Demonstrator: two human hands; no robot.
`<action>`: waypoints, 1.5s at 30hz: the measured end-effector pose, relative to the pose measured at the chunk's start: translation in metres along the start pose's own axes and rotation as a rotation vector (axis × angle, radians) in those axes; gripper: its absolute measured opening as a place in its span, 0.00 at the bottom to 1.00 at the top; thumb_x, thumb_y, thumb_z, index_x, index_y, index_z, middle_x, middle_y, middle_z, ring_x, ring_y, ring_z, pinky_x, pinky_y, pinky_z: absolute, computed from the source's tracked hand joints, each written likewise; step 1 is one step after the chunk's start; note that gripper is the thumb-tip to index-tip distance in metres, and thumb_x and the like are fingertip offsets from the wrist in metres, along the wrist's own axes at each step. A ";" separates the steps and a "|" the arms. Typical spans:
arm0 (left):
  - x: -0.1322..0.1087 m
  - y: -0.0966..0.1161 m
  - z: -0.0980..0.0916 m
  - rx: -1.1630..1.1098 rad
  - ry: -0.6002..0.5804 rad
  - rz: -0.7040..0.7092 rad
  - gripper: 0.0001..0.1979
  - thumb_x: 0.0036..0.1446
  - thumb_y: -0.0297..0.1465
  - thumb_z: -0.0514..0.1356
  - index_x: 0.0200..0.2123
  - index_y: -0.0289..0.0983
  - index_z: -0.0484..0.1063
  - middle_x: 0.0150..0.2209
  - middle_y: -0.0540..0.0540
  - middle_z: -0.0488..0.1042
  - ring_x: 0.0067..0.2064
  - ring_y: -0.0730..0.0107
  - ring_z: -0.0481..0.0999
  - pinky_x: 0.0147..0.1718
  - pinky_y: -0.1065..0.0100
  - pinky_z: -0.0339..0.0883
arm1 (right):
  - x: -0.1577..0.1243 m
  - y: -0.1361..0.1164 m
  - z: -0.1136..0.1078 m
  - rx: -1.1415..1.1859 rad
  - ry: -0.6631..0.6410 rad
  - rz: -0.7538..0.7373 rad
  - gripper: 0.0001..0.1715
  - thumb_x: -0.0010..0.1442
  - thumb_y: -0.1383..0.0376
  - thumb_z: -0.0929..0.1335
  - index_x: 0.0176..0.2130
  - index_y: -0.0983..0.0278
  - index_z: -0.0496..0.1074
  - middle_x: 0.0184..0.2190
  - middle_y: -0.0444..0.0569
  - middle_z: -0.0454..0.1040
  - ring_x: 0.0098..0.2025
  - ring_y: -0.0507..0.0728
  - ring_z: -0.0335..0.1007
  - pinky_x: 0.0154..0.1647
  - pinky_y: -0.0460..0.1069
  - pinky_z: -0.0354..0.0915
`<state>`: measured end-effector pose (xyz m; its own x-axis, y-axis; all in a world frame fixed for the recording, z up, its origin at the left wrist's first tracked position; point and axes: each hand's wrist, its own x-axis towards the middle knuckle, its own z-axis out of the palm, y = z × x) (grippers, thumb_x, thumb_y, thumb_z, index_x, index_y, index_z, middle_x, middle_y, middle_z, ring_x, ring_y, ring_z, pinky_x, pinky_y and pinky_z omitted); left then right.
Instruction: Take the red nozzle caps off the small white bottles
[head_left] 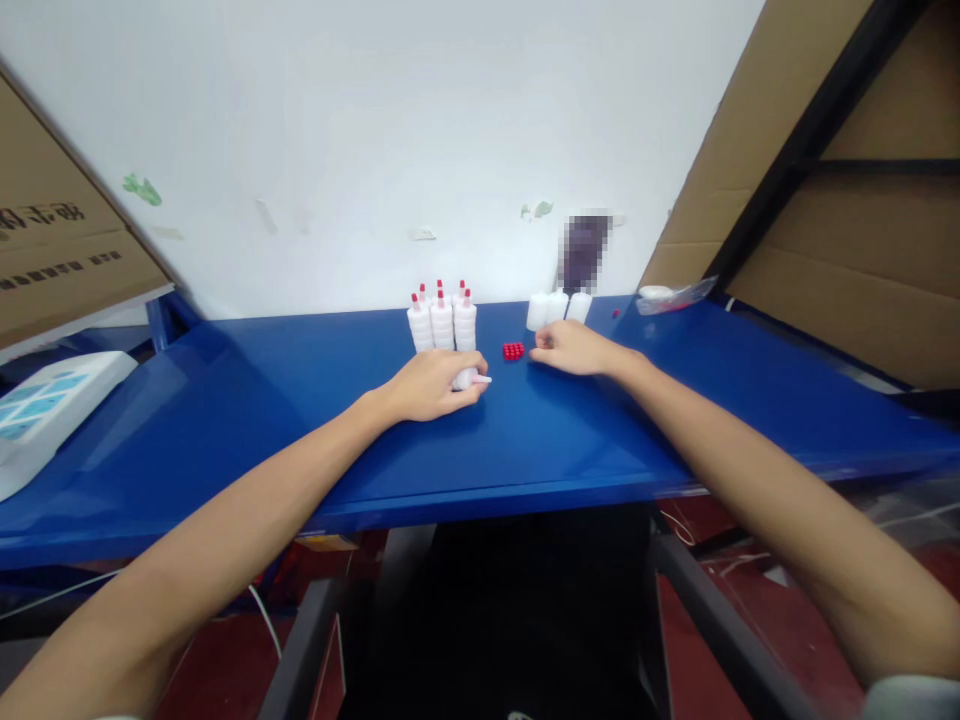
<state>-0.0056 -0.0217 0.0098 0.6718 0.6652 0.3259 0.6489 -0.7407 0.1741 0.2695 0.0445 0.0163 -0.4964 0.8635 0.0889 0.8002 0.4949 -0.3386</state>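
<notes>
My left hand [431, 385] is wrapped round a small white squeeze bottle [464, 379], which lies tilted with its bare pale nozzle pointing right. Behind that hand stand several white squeeze bottles [442, 325] in rows, each with a red tip on its nozzle. A tight cluster of small red caps [514, 351] lies on the table between my hands. Just right of the caps, my right hand [574, 347] is closed with fingers curled together; what it pinches, if anything, is hidden. Several white cylindrical containers [556, 308] stand behind my right hand.
The blue table [247, 400] runs against a white wall. One loose red piece [616, 313] and a clear plastic bag [679, 296] lie at the back right. A white device with blue panels [56, 410] sits at the left, and cardboard [862, 270] flanks the right side.
</notes>
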 end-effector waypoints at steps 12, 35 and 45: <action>0.000 0.003 0.000 0.003 0.017 -0.003 0.16 0.66 0.41 0.54 0.45 0.38 0.76 0.39 0.46 0.81 0.35 0.66 0.78 0.35 0.68 0.66 | 0.001 -0.001 0.000 -0.117 -0.069 -0.034 0.17 0.66 0.55 0.64 0.30 0.63 0.68 0.25 0.48 0.71 0.30 0.56 0.65 0.33 0.50 0.54; 0.000 0.004 -0.001 0.027 0.005 -0.006 0.16 0.66 0.42 0.54 0.45 0.38 0.76 0.37 0.46 0.81 0.33 0.65 0.77 0.32 0.68 0.64 | 0.000 -0.002 0.002 -0.035 -0.062 -0.050 0.15 0.63 0.53 0.65 0.31 0.62 0.66 0.25 0.46 0.69 0.30 0.55 0.65 0.32 0.50 0.54; -0.002 0.003 -0.001 0.025 -0.004 -0.001 0.15 0.67 0.41 0.54 0.46 0.39 0.75 0.40 0.46 0.82 0.36 0.65 0.79 0.36 0.66 0.68 | -0.004 -0.008 -0.002 -0.018 -0.099 -0.032 0.13 0.61 0.55 0.67 0.32 0.62 0.68 0.28 0.48 0.73 0.30 0.55 0.66 0.33 0.50 0.55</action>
<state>-0.0054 -0.0249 0.0107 0.6723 0.6667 0.3218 0.6587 -0.7371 0.1509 0.2655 0.0375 0.0204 -0.5519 0.8339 0.0058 0.7890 0.5245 -0.3199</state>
